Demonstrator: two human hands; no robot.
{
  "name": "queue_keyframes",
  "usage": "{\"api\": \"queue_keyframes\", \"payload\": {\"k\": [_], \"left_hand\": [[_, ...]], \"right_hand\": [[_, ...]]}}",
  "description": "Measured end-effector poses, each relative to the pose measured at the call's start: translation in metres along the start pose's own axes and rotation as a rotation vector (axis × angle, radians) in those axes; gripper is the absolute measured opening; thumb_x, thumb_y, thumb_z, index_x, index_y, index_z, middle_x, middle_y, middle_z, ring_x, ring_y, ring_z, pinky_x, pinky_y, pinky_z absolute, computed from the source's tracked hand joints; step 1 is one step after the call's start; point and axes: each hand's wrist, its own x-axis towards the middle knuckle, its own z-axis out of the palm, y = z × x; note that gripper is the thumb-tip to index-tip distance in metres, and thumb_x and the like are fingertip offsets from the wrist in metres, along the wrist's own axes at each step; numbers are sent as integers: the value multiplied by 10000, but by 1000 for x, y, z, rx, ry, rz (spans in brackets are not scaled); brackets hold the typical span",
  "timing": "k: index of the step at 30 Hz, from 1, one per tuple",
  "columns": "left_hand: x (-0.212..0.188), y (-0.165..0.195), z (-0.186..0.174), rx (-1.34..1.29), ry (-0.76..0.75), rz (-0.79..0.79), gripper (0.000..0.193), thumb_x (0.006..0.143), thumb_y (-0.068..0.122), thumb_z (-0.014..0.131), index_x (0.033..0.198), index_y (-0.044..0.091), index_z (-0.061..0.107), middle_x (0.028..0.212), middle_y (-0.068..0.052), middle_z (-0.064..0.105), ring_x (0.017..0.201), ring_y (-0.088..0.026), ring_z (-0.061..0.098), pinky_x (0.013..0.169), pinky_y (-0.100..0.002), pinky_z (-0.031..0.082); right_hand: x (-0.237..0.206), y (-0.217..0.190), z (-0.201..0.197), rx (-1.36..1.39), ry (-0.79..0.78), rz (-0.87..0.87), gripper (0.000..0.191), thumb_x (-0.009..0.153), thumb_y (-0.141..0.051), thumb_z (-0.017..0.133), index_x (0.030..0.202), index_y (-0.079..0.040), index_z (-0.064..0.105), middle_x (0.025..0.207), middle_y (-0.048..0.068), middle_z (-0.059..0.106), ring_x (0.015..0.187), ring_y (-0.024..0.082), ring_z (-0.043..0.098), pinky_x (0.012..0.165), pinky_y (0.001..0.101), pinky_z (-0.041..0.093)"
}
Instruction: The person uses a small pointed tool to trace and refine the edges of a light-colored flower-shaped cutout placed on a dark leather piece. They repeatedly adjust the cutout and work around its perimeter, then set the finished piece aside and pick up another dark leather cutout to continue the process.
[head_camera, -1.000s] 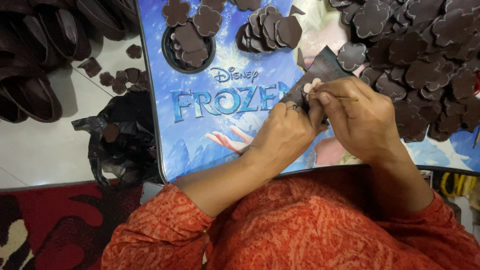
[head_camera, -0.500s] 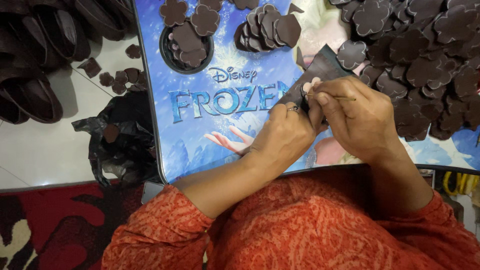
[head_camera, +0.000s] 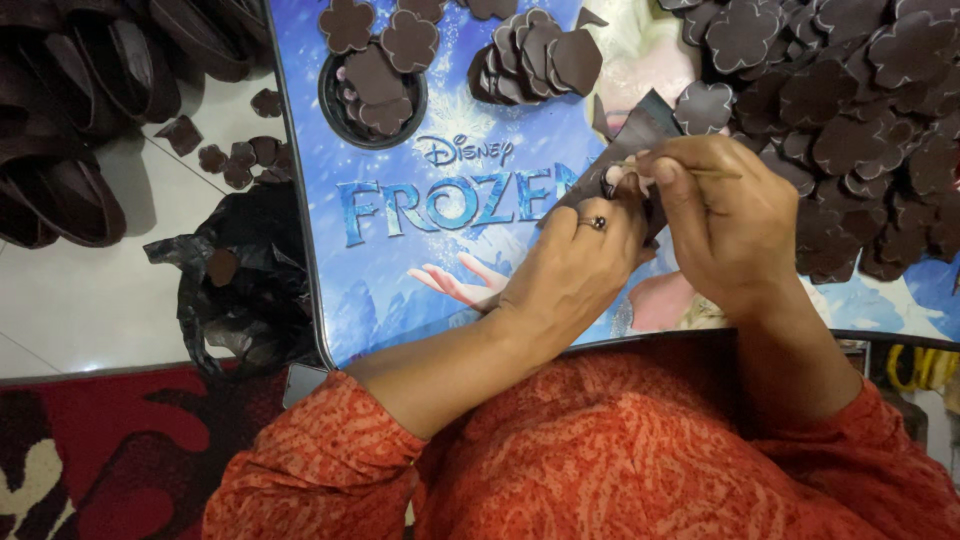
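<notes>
Dark brown, pointed-cornered cutout piece (head_camera: 640, 135) is pinched in left hand (head_camera: 570, 265); right hand (head_camera: 730, 220) fingers grip a thin stick (head_camera: 715, 172).

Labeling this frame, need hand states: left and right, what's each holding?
Left hand: closed on the dark brown piece.
Right hand: closed, pinching a thin stick at the same piece.

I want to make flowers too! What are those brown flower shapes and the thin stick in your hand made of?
The brown flower shapes look like thin matte foam or felt sheet: flat, dull, cleanly cut edges; which one is unclear. The thin stick in the right hand looks like pale wood or bamboo, though metal is possible. The left hand pinches one dark piece.
</notes>
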Motion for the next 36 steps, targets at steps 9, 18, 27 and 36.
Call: {"api": "queue_keyframes", "payload": {"k": [9,18,27,36], "left_hand": [[-1,4,-4,109,120,-91,475,1069,389,514,1296,15,696,1279,-123,661,896,-165,519,708,-294,373],[-4,7,-5,116,105,-94,498,1065,394,514,1314,-4,681,1311,-146,658,868,-155,525,706,-284,378],[-6,8,-5,91,79,-90,485,1062,391,523,1301,-1,682,1302,-135,660,863,-148,523,709,-286,382],[-8,6,-5,68,95,-106,492,1059,402,542,1326,7,666,1306,-112,650,902,-147,551,747,-281,403]], "right_hand": [[-2,0,2,-6,-13,-13,104,1156,-52,641,1083,5,689,1042,110,725,844,242,695,730,311,542],[-9,0,2,-5,23,11,119,1180,-40,644,1082,12,686,1041,101,728,850,222,701,737,295,544],[-10,-2,3,-8,1,-10,99,1158,-39,656,1081,19,680,1036,115,721,851,235,703,728,302,544],[-8,-2,5,-53,50,-54,71,1143,-29,649,1083,6,664,1027,119,711,857,266,685,736,343,534]]}}
